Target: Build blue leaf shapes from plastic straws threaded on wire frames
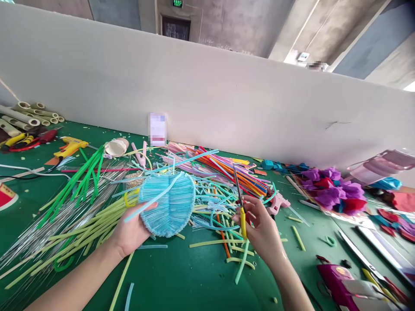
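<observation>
My left hand (132, 233) is closed on the edge of a rounded, leaf-like piece (171, 209) built from rows of fuzzy blue pipe cleaners with a ridge down its middle. A loose light-blue pipe cleaner (155, 198) slants across its face, near my left thumb. My right hand (263, 231) grips scissors (243, 220) with yellow handles. Their dark blades point up and away, apart from the blue piece, and look nearly closed. Beneath both hands lie scattered blue and pale-green pipe cleaners (217, 244), some of them short cut lengths.
Green stems (92, 172), metal wires (39, 220) and a yellow glue gun (69, 147) lie left. Orange and pink pipe cleaners (233, 170) and a pink glue gun (279, 202) lie beyond my right hand. Purple flowers (337, 190), large scissors (359, 252) and a magenta device (340, 280) occupy the right.
</observation>
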`<state>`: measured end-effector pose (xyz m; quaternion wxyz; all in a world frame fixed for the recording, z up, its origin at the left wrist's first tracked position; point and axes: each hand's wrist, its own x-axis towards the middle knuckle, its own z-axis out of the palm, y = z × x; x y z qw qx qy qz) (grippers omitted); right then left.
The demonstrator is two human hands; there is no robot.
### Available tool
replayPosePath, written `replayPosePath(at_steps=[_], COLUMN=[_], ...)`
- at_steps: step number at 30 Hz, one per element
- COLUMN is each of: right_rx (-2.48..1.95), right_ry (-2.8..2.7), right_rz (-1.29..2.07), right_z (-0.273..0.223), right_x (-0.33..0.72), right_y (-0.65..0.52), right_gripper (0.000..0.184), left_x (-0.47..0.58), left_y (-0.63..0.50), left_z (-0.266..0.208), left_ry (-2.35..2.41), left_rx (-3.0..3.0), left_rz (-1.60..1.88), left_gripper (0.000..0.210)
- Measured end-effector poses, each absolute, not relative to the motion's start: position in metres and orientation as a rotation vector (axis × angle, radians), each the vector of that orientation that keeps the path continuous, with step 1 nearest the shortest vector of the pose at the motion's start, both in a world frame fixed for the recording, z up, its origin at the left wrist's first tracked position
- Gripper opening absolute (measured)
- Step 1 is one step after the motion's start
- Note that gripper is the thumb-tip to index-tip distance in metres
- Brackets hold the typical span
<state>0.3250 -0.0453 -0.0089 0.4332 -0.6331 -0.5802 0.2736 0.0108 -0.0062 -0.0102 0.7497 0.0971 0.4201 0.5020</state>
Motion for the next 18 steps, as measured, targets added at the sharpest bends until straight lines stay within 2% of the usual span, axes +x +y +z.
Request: replayPosePath(at_steps=[6, 11, 15, 18], right_rx=[-1.55, -1.591, -1.7, -1.748], right_ry=[-1.622, -1.951, -1.899, -1.843], right_rz=[0.495, 0.068, 0.078, 0.006], right_z=[-0.016, -0.023, -0.019, -0.016], right_x=[0.295, 0.287, 0.28, 0.273], right_y=[-0.05, -0.053, -0.052, -0.053], right_gripper=[0.041, 0.073, 0.048, 0.046], left_x=[0.009, 0.008, 0.006, 0.005], left_y=[-0.008, -0.009, -0.009, -0.01], left_z=[-0.007, -0.012, -0.02, -0.021], left_ry=[0.974, 0.905, 0.888, 0.917], left_rx=[0.219, 0.238, 0.239, 0.271], left_rz=[1.073, 1.067, 1.035, 1.015], left_gripper=[0.06, 0.055, 0.048, 0.049])
